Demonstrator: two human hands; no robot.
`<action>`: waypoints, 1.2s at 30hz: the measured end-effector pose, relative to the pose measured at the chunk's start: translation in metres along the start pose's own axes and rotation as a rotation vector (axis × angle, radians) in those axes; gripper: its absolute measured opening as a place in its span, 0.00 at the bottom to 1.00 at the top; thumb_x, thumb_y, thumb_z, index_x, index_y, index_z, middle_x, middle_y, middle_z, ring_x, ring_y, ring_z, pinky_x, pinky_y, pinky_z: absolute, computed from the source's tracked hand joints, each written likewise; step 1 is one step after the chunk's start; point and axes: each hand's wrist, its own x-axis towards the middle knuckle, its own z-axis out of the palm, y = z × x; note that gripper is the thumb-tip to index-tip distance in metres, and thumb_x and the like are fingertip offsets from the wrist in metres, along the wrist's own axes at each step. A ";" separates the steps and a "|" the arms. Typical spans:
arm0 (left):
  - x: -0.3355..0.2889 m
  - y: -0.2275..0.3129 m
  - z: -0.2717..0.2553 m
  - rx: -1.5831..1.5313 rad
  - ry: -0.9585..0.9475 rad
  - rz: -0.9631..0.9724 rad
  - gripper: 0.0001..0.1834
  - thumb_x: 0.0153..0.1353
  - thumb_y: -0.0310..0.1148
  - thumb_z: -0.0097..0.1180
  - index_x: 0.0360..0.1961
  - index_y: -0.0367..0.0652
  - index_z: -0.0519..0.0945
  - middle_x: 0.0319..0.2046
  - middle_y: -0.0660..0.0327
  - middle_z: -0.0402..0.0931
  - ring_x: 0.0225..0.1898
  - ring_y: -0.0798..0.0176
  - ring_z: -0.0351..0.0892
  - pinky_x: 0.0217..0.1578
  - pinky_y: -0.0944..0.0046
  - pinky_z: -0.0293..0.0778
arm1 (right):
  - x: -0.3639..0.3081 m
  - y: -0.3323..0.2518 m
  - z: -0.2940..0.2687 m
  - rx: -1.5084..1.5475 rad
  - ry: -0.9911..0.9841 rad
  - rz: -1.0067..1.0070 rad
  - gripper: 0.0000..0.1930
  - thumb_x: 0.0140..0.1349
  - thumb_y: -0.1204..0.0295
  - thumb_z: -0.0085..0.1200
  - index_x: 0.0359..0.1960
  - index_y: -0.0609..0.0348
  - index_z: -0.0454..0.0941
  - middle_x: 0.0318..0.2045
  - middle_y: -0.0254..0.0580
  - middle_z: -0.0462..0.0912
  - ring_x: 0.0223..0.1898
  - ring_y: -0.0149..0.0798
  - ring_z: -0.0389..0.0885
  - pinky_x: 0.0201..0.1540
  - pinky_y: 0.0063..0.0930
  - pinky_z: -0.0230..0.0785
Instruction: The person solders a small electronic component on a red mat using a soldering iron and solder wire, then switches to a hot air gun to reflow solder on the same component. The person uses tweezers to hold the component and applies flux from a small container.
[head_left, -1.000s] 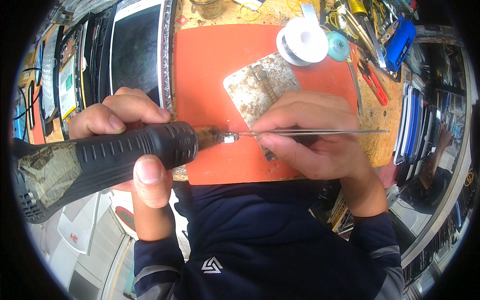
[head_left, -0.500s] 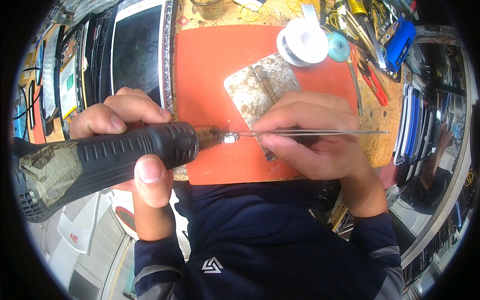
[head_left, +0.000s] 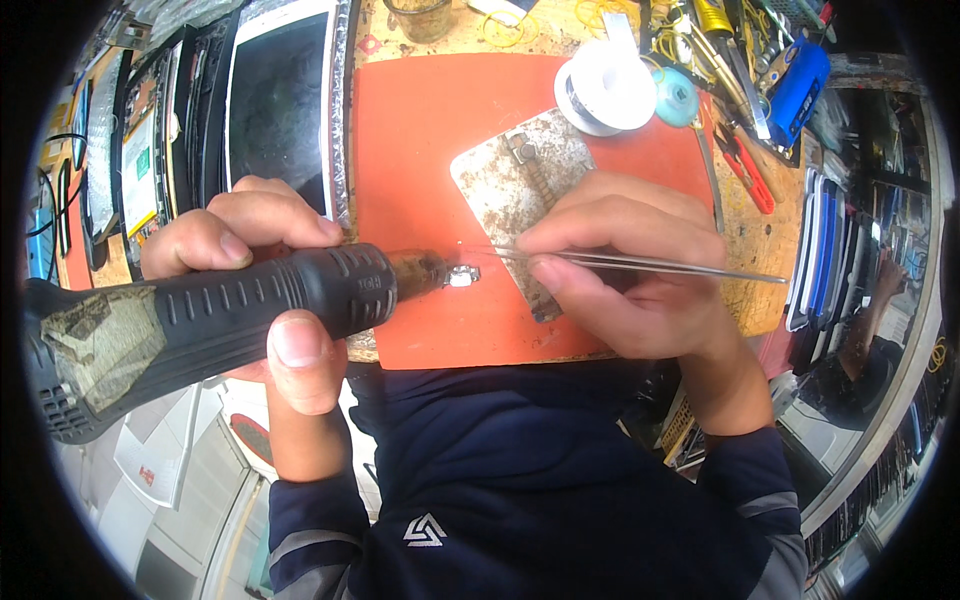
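Observation:
My left hand (head_left: pixel 290 290) is closed round a black hot air gun (head_left: pixel 210 320), its browned metal nozzle (head_left: pixel 415 274) pointing right. Just off the nozzle's mouth, a small silvery metal part (head_left: pixel 463 276) lies on the orange mat (head_left: pixel 440 120); its exact kind is too small to tell. My right hand (head_left: pixel 630 260) pinches thin metal tweezers (head_left: pixel 660 265) between thumb and fingers. Their tips reach left, a little above the small part and apart from it. Partly under my right hand lies a stained whitish metal plate (head_left: pixel 490 170) with a clamp on it.
A white wire spool (head_left: pixel 610 90) stands at the plate's far corner, beside a teal round container (head_left: pixel 677 97). Red-handled pliers (head_left: pixel 748 175) and a blue tool (head_left: pixel 800 85) lie at the right. A white-framed tablet (head_left: pixel 280 105) lies at the left, and a cup (head_left: pixel 420 18) stands at the back.
The tweezers' tips have lifted away from the small metal part, swinging slightly upward in the picture as their rear end dips. The hot air gun stays almost where it was.

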 end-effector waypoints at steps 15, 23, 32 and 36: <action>0.000 -0.004 0.001 -0.033 0.003 0.022 0.34 0.62 0.48 0.77 0.52 0.45 0.65 0.32 0.51 0.83 0.31 0.59 0.81 0.42 0.59 0.75 | -0.002 0.003 0.002 -0.010 0.008 0.014 0.09 0.59 0.85 0.70 0.41 0.65 0.89 0.32 0.44 0.88 0.31 0.39 0.85 0.31 0.31 0.74; 0.001 -0.006 0.002 -0.025 0.011 0.046 0.34 0.62 0.49 0.77 0.52 0.44 0.65 0.32 0.51 0.83 0.31 0.59 0.80 0.42 0.59 0.75 | -0.001 0.002 0.003 -0.025 0.001 0.024 0.08 0.60 0.83 0.70 0.41 0.64 0.89 0.32 0.44 0.87 0.32 0.41 0.86 0.33 0.33 0.75; 0.001 -0.004 0.001 0.009 0.019 0.031 0.34 0.62 0.49 0.77 0.52 0.44 0.66 0.33 0.51 0.83 0.32 0.58 0.81 0.42 0.59 0.75 | 0.001 0.003 -0.001 -0.042 -0.045 -0.006 0.08 0.60 0.86 0.69 0.41 0.70 0.91 0.33 0.48 0.90 0.32 0.37 0.88 0.34 0.28 0.77; 0.003 -0.004 -0.001 0.004 -0.067 0.070 0.30 0.64 0.48 0.70 0.53 0.43 0.67 0.34 0.46 0.83 0.33 0.55 0.78 0.42 0.54 0.73 | -0.001 0.002 -0.002 -0.033 -0.033 -0.003 0.08 0.59 0.86 0.69 0.40 0.70 0.91 0.32 0.48 0.90 0.32 0.38 0.88 0.33 0.29 0.77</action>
